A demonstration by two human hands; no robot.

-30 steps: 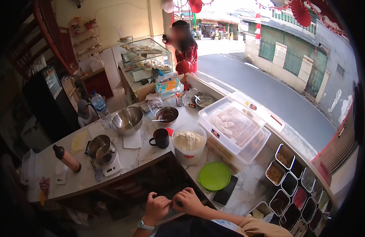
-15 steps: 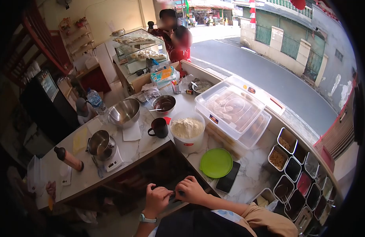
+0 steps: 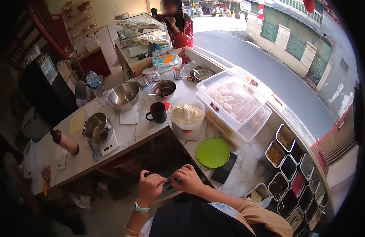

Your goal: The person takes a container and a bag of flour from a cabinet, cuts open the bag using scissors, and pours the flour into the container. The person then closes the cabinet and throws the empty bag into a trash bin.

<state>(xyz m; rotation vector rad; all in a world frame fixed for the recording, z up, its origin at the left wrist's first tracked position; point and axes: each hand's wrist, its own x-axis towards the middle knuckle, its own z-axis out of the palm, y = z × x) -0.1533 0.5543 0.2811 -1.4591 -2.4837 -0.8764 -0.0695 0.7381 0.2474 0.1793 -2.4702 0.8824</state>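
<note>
My left hand, with a pale watch on its wrist, and my right hand are close together in front of my dark apron. Both have their fingers pinched on a small dark thing between them; most of it is covered by the fingers, so its kind cannot be made out. Just beyond the right hand, a green lid and a dark phone lie on the marble-patterned counter. Further off stands a white tub of flour, beside a dark mug.
Left on the counter are a steel bowl on a white scale, a larger steel bowl and a bottle. Clear plastic boxes stand along the street side. Several topping containers line the right. A person stands by the display case.
My view has shifted slightly, and both hands appear a little higher and further left, still pinching the small dark thing. The person by the display case has raised a hand near the face.
</note>
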